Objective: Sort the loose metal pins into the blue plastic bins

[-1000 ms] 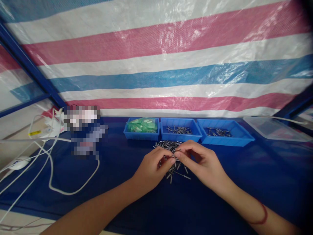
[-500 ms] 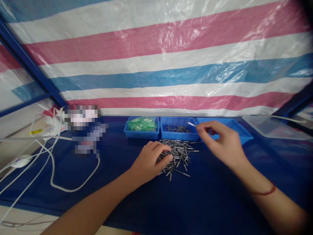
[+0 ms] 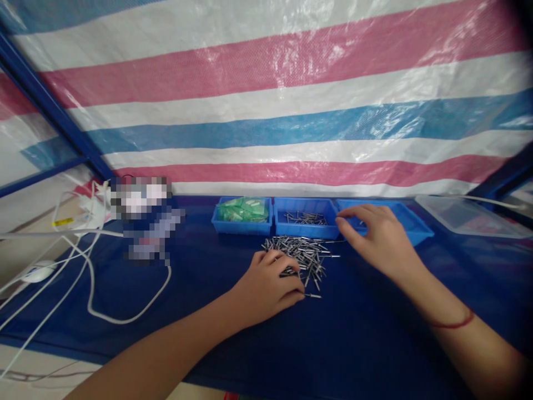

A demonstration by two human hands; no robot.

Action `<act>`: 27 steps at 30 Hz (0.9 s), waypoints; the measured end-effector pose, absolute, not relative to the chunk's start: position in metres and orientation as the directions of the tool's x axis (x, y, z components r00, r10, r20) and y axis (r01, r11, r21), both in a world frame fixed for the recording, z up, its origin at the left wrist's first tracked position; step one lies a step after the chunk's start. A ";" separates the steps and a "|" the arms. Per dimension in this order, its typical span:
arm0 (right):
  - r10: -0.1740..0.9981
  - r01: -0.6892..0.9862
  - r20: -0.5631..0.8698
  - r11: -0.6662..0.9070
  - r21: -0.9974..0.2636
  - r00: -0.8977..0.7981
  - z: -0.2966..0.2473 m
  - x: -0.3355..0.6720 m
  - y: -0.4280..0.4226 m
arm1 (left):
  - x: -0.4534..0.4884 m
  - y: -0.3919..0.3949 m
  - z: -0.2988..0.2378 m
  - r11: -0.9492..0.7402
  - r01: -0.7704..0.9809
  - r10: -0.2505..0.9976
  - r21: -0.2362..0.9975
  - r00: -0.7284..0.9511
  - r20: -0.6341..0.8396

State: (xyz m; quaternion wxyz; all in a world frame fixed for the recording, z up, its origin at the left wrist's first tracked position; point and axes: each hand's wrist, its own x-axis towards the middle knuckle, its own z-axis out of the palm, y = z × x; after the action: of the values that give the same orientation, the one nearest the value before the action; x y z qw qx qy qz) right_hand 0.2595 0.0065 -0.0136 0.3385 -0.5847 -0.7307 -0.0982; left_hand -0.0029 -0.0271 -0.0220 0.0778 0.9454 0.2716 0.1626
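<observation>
Left hand (image 3: pixel 270 289) is curling its grip over the near-left side of the rivet pile (image 3: pixel 310 255), with thumb and index tips sitting close at the left end of a single rivet (image 3: pixel 315 296) on the surface (image 3: pixel 350 339); can't tell if they're actually pinching it. That rivet is lying at the pile's near edge, long axis running roughly left-right, free end pointing right, while the pile's rivets are pointing every which way. Right hand (image 3: pixel 381 239) is hovering at the right blue bin (image 3: pixel 406 222), thumb and index spread, nothing visible between.
</observation>
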 end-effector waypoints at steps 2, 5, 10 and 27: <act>0.786 0.895 0.599 0.366 -0.254 -0.151 -0.014 0.251 0.003 | -0.001 -0.028 -0.021 -0.835 0.502 0.549 0.226 0.791 0.271; 0.785 0.859 0.582 0.434 -0.273 -0.212 -0.011 0.242 -0.002 | 0.000 -0.029 -0.021 -0.831 0.515 0.556 0.210 0.782 0.281; 0.797 0.697 0.472 0.580 -0.423 -0.377 0.000 0.229 -0.014 | 0.002 -0.030 -0.018 -0.812 0.533 0.584 0.240 0.736 0.343; 0.793 0.454 0.431 0.604 -0.655 -0.431 0.003 0.201 -0.033 | -0.001 -0.023 -0.021 -0.666 0.539 0.741 0.516 0.556 0.375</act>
State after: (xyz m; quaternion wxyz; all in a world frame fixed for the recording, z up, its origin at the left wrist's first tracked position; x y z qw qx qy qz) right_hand 0.2009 -0.0332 0.0025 0.3716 -0.3827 -0.8147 0.2275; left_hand -0.0005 -0.0231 -0.0208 0.1736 0.8649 0.3702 0.2912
